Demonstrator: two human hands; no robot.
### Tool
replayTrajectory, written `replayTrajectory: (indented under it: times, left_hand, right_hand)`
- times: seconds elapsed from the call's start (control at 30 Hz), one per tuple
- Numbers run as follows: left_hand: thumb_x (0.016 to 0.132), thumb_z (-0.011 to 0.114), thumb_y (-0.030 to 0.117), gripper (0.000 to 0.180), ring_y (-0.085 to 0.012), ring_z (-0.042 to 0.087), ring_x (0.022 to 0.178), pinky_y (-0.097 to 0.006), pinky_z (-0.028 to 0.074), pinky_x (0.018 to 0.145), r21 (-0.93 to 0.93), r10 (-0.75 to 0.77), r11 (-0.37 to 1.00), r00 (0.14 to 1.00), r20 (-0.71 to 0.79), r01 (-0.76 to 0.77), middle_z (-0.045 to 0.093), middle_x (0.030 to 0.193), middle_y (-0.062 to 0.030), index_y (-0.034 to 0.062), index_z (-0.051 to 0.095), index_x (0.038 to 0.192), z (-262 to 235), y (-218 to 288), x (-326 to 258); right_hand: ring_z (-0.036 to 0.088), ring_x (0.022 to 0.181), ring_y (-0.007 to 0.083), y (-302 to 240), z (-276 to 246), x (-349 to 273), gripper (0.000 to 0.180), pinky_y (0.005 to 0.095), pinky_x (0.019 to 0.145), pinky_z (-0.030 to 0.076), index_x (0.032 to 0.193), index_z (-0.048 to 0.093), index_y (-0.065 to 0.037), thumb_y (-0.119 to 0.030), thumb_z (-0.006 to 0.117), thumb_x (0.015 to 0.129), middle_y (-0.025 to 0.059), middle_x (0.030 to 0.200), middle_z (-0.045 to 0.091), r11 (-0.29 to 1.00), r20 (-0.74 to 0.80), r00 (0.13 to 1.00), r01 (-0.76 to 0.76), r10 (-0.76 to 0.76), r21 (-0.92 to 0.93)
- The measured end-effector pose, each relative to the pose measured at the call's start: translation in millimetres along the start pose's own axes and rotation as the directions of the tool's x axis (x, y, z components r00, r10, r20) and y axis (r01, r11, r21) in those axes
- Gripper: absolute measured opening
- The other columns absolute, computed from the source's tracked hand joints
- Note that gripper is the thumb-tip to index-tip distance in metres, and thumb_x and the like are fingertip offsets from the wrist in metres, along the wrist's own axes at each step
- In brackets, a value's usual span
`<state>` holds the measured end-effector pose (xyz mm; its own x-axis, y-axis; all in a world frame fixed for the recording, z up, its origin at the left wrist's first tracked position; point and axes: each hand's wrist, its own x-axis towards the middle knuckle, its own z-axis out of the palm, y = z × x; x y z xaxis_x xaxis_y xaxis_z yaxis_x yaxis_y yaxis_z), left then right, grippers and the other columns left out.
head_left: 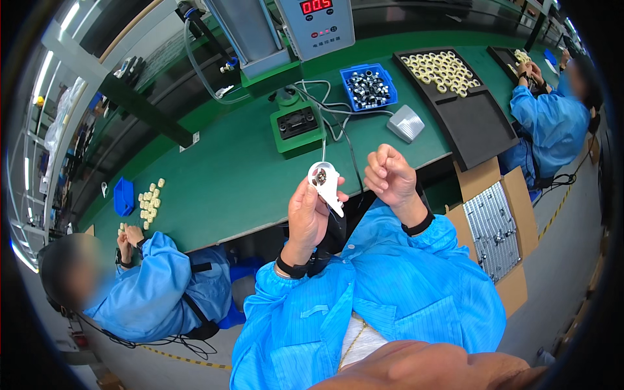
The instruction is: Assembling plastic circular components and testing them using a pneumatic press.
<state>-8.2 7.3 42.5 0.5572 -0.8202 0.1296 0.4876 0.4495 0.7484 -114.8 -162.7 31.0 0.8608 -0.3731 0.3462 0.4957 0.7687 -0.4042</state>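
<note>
Two bare hands are raised near the front edge of the green bench (227, 192), and the left hand (308, 218) has thumb and fingers clamped on a white teardrop-shaped part (331, 194). Inside its round end sits a dark insert (320, 176), too small to read; the fingers behind are partly hidden. Across to the right hand (392, 177): well apart from the part, fingers curled inward, and whether the tips meet or pinch something small, one cannot tell. Beyond stands a green fixture (298, 128); the grey machine (249, 39) behind is cut off above. Small parts (368, 90) crowd the blue bin (391, 98), too jumbled to separate. At left, a co-worker's fingers (132, 234) are hard to make out.
</note>
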Motion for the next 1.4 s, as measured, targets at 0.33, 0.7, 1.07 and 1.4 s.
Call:
replayTrajectory:
  times: [0.33,0.7,1.07,1.4]
  left_hand:
    - [0.099,0.05,0.034,0.045,-0.0249,0.067,0.084,-0.034,0.055,0.075,0.011,-0.026,1.0,1.0,-0.007,0.026,0.063,0.112,-0.0204,-0.0004,0.046,0.128,-1,-5,3]
    - [0.099,0.051,0.035,0.042,-0.0249,0.067,0.083,-0.032,0.056,0.069,0.016,-0.036,0.999,0.998,-0.051,0.037,0.063,0.11,-0.0195,0.0015,0.048,0.124,-8,-3,6]
    - [0.101,0.046,0.034,0.042,-0.0238,0.067,0.088,-0.033,0.056,0.075,-0.012,-0.084,0.996,0.994,-0.065,0.083,0.063,0.114,-0.0182,0.001,0.049,0.126,-6,-10,24]
    - [0.101,0.046,0.034,0.043,-0.023,0.067,0.088,-0.033,0.056,0.075,-0.075,-0.134,0.989,0.988,-0.074,0.129,0.063,0.111,-0.0173,0.0011,0.048,0.128,-8,-24,24]
  right_hand:
    - [0.051,0.052,0.0101,-46,6,30,0.012,0.0228,0.047,0.041,0.082,0.057,-0.003,-0.012,0.061,0.088,0.0045,0.07,0.057,0.782,-0.163,0.986,-0.127,0.032,-0.611]
    - [0.067,0.092,0.0343,-278,-171,103,0.03,0.0444,0.08,0.052,0.095,0.069,-0.003,-0.022,0.074,0.072,0.0176,0.095,0.069,-0.683,-0.462,0.678,-0.705,-0.571,-0.191]
    - [0.068,0.087,0.0304,-271,-173,87,0.047,0.0413,0.079,0.053,0.119,0.064,-0.007,-0.025,0.067,0.076,0.0156,0.088,0.069,-0.646,-0.159,0.789,-0.586,-0.594,-0.489]
    - [0.063,0.099,0.0191,-79,-7,57,0.024,0.0322,0.086,0.052,0.101,0.058,-0.003,0.001,0.067,0.079,0.0107,0.106,0.063,0.727,-0.066,0.997,-0.079,0.047,-0.682]
